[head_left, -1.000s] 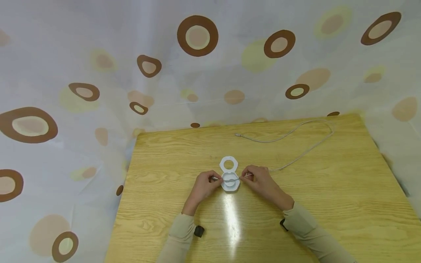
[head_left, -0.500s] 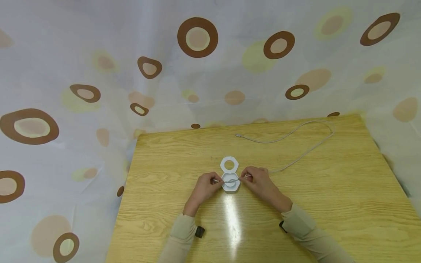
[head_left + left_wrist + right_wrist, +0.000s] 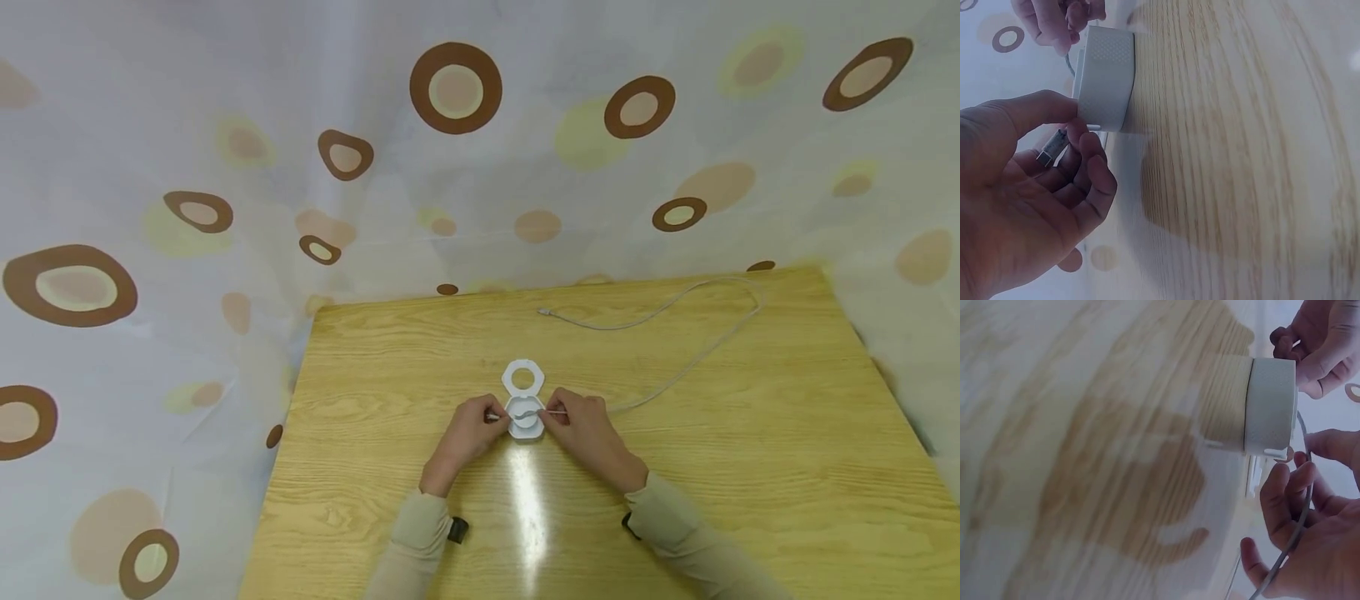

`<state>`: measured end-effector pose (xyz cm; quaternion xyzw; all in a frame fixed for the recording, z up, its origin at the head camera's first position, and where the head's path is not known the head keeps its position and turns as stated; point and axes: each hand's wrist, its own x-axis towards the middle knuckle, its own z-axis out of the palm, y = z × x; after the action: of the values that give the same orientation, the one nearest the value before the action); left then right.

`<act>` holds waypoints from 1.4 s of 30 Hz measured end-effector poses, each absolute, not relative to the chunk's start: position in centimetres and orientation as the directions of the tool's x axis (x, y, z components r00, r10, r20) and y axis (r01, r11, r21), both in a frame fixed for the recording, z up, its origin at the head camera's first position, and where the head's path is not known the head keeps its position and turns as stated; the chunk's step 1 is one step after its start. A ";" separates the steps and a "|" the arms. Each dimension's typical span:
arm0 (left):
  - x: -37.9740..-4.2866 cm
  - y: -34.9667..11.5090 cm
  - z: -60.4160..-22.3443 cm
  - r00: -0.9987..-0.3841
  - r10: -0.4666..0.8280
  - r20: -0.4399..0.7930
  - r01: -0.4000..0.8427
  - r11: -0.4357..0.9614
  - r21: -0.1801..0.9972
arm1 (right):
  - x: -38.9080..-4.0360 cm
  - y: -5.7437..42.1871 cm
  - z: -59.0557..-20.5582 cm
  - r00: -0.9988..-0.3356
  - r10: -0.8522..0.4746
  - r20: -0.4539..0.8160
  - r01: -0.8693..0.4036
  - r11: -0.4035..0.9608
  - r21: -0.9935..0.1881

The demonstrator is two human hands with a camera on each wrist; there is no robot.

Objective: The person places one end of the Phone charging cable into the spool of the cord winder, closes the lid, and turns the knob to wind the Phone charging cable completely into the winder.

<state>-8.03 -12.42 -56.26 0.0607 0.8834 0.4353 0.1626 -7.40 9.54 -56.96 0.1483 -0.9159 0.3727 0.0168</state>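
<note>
A white hexagonal case (image 3: 526, 431) sits on the table, its ring-shaped lid (image 3: 510, 381) folded back flat behind it. Across the case's hollow runs a thin pale cable (image 3: 697, 357). At the left rim my left hand (image 3: 470, 433) pinches the cable close to its end; the metal plug (image 3: 1047, 154) pokes out between thumb and fingers in the left wrist view. My right hand (image 3: 590, 433) pinches the cable at the right rim, and the cord trails over that palm in the right wrist view. Between both hands the cable bends slightly.
Beyond the right hand the cable loops over the wooden table (image 3: 390, 358), with its other plug (image 3: 543, 312) lying near the back edge. A patterned sheet (image 3: 480, 183) with brown rings rises behind and at both sides of the table.
My right hand has moved a little left and down, closer to the case. The cable stretch between the hands has gone from nearly straight to bent. My left hand stays about in place.
</note>
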 end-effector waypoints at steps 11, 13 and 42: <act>-7.8 -12.1 -56.4 -0.933 0.269 -0.240 -0.029 0.607 0.794 | -7.0 9.7 -57.4 -0.980 -0.196 -0.013 -0.123 0.664 -0.738; -7.7 -12.0 -56.4 -0.935 0.267 -0.235 -0.024 0.611 0.791 | -7.2 10.1 -57.5 -0.974 -0.204 -0.093 -0.063 0.646 -0.761; -7.8 -12.5 -56.8 -0.965 0.168 -0.203 -0.079 0.552 0.830 | -9.1 10.8 -55.7 -0.909 -0.327 -0.257 0.008 0.604 -0.797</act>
<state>-7.84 -12.51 -56.85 0.0256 0.8713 0.4725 0.1305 -9.12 10.82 -55.73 0.0912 -0.8745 0.4356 -0.1926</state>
